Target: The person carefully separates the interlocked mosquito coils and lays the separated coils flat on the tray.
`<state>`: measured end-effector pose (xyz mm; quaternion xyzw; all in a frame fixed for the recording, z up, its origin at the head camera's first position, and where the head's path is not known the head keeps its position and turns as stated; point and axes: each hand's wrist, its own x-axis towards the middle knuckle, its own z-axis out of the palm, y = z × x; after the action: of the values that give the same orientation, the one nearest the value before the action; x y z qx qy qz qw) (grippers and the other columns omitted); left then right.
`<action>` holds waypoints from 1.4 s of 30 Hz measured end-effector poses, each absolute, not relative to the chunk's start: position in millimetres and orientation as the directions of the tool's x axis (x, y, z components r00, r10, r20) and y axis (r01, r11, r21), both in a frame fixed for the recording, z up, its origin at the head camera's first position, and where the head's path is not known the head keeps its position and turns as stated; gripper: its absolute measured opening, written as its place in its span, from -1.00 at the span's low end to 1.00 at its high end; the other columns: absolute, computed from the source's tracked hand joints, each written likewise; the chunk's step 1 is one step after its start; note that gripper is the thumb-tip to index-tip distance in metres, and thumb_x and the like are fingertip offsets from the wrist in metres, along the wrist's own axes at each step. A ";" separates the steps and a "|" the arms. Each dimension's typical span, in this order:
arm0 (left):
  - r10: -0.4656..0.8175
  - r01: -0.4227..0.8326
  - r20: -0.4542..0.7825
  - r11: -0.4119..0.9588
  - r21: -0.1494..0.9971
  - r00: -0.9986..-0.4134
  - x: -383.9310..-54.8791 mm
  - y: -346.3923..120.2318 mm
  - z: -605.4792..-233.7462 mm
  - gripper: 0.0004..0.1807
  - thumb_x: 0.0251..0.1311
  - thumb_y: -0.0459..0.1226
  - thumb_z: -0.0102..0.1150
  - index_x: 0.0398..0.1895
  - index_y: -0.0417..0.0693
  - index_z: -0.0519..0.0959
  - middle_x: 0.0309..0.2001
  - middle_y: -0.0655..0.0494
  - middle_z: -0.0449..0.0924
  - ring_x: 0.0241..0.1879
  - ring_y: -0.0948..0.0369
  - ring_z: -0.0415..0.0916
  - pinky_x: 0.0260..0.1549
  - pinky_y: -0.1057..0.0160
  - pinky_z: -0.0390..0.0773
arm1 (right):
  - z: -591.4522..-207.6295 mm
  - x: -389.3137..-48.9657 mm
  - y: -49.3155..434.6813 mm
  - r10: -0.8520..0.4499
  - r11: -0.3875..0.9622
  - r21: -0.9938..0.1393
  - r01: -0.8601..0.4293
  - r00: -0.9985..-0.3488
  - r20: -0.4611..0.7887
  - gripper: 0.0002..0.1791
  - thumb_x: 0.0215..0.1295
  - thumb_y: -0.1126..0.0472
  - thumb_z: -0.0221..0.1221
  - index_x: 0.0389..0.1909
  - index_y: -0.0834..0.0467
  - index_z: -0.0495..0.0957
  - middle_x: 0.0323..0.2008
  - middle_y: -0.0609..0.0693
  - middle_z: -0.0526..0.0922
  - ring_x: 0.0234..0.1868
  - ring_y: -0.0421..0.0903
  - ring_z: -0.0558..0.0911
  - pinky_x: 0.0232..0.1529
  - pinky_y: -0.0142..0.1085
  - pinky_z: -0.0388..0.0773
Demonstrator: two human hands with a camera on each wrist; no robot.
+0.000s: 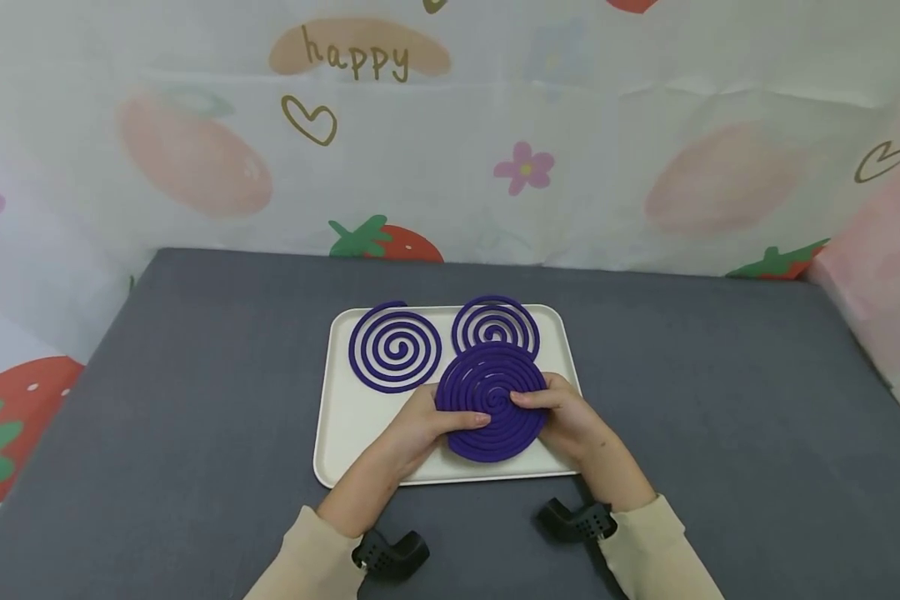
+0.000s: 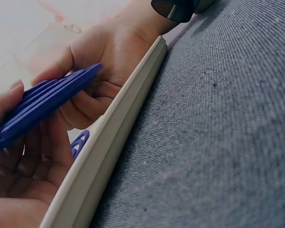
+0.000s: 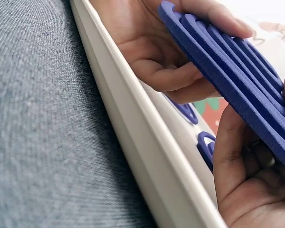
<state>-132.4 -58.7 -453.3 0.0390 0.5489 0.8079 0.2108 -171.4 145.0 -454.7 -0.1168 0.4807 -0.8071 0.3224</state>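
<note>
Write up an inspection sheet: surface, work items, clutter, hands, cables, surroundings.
Surface: dark grey tabletop, with a white tray on it.
Work items: three purple spirals; the tightly wound spiral is held up, the left loose spiral and right loose spiral lie at the tray's far side, the right one partly hidden in the head view.
Clutter: nothing seen.
Left hand: grips the wound spiral, thumb on top.
Right hand: grips its other side, thumb on top.
Cables: nothing seen.
Surroundings: pale backdrop printed with strawberries, hearts, flowers and "happy".
</note>
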 end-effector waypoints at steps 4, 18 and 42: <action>0.390 -0.305 -0.172 -0.311 0.900 -0.905 -129.6 -60.0 -454.8 -0.42 0.02 -0.51 0.23 0.18 -0.47 0.35 0.03 -0.18 0.54 -0.09 0.17 0.56 -0.03 0.21 0.55 | -455.9 -169.5 143.5 -0.626 -0.335 -0.845 0.417 -0.769 -0.131 -0.79 0.20 0.46 0.08 -0.27 0.16 0.62 -0.30 -0.01 0.68 -0.28 -0.18 0.65 -0.23 -0.37 0.61; 0.272 -0.282 -0.194 -0.337 0.898 -0.943 -132.5 -59.2 -453.8 -0.43 0.09 -0.46 0.12 0.22 -0.44 0.30 0.03 -0.13 0.53 -0.07 0.21 0.53 -0.01 0.24 0.52 | -449.0 -171.1 135.2 -0.526 -0.332 -0.856 0.397 -0.831 -0.181 -0.74 0.27 0.50 -0.02 -0.27 0.18 0.61 -0.25 0.01 0.66 -0.24 -0.17 0.65 -0.18 -0.37 0.60; 0.265 -0.226 -0.131 -0.369 0.902 -0.955 -130.1 -58.2 -448.0 -0.44 0.16 -0.48 0.04 0.26 -0.46 0.24 0.15 -0.29 0.41 -0.02 0.21 0.51 0.03 0.23 0.51 | -433.4 -159.1 125.5 -0.333 -0.396 -0.848 0.351 -0.916 -0.224 -0.68 0.35 0.43 -0.06 -0.32 0.08 0.64 -0.34 -0.08 0.68 -0.32 -0.22 0.63 -0.24 -0.41 0.57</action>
<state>-130.1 -58.2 -448.0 0.0180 0.5419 0.8270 0.1483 -159.1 125.5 -433.4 0.0092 0.5098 -0.8355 0.2047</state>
